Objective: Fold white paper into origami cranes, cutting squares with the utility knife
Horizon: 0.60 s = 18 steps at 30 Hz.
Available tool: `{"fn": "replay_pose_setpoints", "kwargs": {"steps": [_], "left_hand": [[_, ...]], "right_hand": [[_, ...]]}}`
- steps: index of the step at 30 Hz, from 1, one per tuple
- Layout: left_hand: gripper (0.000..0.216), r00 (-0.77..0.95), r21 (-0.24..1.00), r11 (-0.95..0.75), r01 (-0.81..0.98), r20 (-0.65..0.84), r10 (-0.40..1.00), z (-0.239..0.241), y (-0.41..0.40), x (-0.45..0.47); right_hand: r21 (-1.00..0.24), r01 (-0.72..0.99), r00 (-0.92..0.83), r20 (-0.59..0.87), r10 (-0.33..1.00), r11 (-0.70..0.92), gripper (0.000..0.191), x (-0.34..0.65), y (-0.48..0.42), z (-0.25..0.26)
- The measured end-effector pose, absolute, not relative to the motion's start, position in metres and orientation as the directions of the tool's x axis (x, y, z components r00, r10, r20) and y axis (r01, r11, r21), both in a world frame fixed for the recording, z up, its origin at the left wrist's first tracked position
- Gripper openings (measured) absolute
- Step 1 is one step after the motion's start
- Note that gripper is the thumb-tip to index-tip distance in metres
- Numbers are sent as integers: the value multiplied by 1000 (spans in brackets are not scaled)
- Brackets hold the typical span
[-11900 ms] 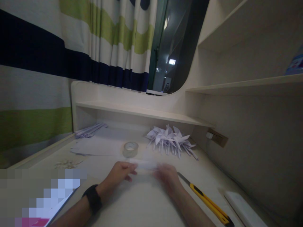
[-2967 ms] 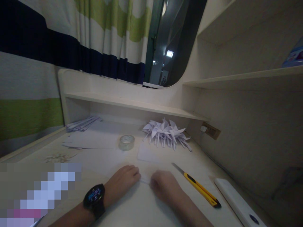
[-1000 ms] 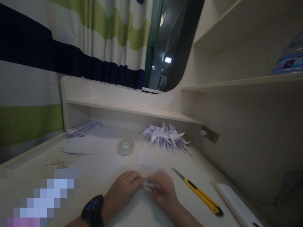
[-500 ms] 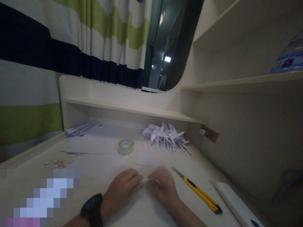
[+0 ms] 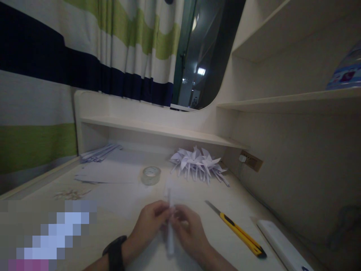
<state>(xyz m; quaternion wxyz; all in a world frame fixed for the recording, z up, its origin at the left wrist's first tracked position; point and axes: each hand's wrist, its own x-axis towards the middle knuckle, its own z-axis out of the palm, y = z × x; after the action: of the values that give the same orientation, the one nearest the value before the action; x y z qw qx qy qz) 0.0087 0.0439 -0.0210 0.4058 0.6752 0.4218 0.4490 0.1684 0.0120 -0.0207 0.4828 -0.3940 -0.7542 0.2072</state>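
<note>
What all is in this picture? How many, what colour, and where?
Paper tube: one, white, between the hands
Pinwheels: several, white, desk's back right
Tape roll: one, clear, desk's middle
Knife: one, yellow and black, right of the hands
Case: one, white, far right
Paper strips: a bundle, white, back left
Paper sheets: several, white, around the tape roll
Small bits: a scatter, pale, left
Desk: one, cream, below everything
Curtain: one, white, green and navy, upper left
Window: one, dark, behind
Bottle: one, bluish, right shelf
Socket plate: one, tan, right wall
Plug: one, white, in it
Lower left: pixelated, cannot tell
Watch: one, black, left wrist
Left hand, right hand: bare, fingers on the tube
</note>
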Motion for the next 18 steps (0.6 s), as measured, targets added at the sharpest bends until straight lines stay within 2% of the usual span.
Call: {"fn": "replay_pose_setpoints", "kwargs": {"steps": [5,7,11,13,16,18], "left_hand": [[43,305,945,-265,193,199,931,-18,35,10],[44,308,930,-276,243,195,931,-14,34,7],[29,95,787,-382,485,387,917,-8,43,-3],[31,11,741,-407,535,475,880,-9,49,-8],[42,121,737,-477,480,483,867,-14,57,-13],[25,290,755,-495,431,403,868,-18,60,-14]], "right_hand": [[-708,364,-295,528,796,605,22,165,9,-14],[-729,351,-308,502,808,587,23,168,12,-12],[-764,373,-324,424,846,526,29,178,21,-15],[-753,427,-354,370,859,501,29,182,25,-19],[-704,505,-422,304,854,500,30,183,25,-24],[-693,518,-454,275,848,502,29,183,24,-25]]}}
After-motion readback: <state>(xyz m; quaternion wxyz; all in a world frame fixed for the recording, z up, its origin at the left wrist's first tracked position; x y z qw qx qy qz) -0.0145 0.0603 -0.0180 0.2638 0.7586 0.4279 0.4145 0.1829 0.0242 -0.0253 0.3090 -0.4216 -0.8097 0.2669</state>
